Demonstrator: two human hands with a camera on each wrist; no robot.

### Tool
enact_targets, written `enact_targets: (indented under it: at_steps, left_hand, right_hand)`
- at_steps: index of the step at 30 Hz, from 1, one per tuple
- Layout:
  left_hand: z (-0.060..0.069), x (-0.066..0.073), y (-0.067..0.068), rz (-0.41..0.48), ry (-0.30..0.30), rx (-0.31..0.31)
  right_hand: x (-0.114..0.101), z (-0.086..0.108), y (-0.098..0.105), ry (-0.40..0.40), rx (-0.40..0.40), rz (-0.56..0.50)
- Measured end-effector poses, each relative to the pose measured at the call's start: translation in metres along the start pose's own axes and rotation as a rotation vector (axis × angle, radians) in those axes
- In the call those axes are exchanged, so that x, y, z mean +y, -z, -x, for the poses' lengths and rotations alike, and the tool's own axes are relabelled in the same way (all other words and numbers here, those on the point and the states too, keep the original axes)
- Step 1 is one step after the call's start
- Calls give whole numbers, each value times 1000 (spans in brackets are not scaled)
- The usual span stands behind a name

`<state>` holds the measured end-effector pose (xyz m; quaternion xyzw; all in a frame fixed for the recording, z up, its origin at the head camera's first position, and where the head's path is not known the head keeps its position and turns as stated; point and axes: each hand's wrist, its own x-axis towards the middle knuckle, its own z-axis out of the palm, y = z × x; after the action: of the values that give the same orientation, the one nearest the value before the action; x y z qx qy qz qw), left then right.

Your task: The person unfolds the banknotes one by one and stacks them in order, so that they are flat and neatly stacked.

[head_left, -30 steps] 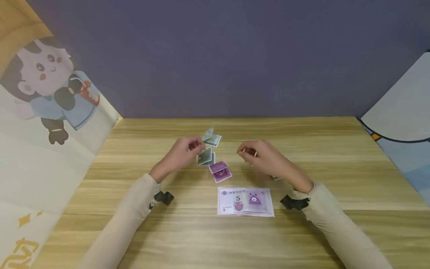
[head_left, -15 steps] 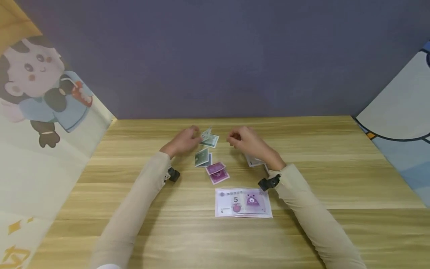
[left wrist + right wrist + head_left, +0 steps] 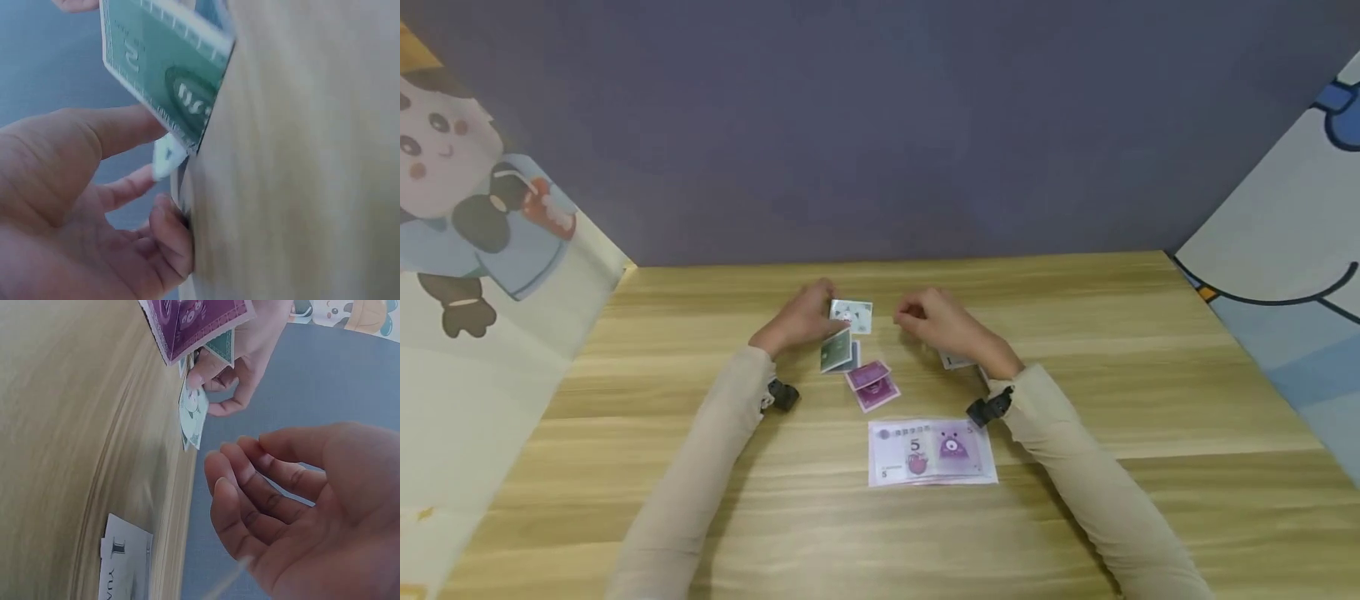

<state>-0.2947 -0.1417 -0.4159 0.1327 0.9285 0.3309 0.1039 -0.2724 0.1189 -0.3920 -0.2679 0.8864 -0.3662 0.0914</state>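
Note:
My left hand [image 3: 799, 318] pinches a pale green play banknote [image 3: 859, 317] at its left edge, thumb on its face and a finger behind, as the right wrist view shows. Just in front of that thumb stands a folded dark green play banknote [image 3: 165, 69], its upper half tilted up. A folded purple play banknote [image 3: 872, 385] lies nearer the body. My right hand [image 3: 942, 321] hovers to the right of the pale note, fingers loosely curled and holding nothing in the right wrist view [image 3: 300, 506].
A larger light purple banknote marked 5 [image 3: 891, 458] lies flat at the front. Beneath the right wrist is a partly hidden white note [image 3: 957, 362] printed YUAN. The wooden table [image 3: 700, 500] meets a dark blue-grey panel [image 3: 880, 125] behind and printed panels at both sides.
My left hand has moved from the dark green note to the pale one, whose raised fold now lies down flatter. My right hand has shifted left and away from the body.

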Motion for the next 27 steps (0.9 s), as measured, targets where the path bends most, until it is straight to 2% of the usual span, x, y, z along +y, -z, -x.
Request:
enact_targets:
  at_steps: [4, 7, 13, 17, 21, 27]
  left_hand:
    - [-1, 1, -1, 137, -29, 31]
    - [-1, 1, -1, 200, -47, 45]
    - [-3, 3, -1, 220, -103, 51]
    - [-2, 9, 1, 231, -140, 90]
    - [-1, 18, 3, 262, -193, 138]
    - [4, 33, 7, 343, -285, 144]
  right_hand:
    - [0, 0, 2, 7, 7, -4]
    - [0, -1, 3, 11, 4, -8]
    - [-1, 0, 5, -16, 13, -43]
    - [-1, 1, 7, -10, 23, -67]
    - [-1, 0, 9, 4, 71, -86]
    - [-3, -1, 13, -4, 167, -102]
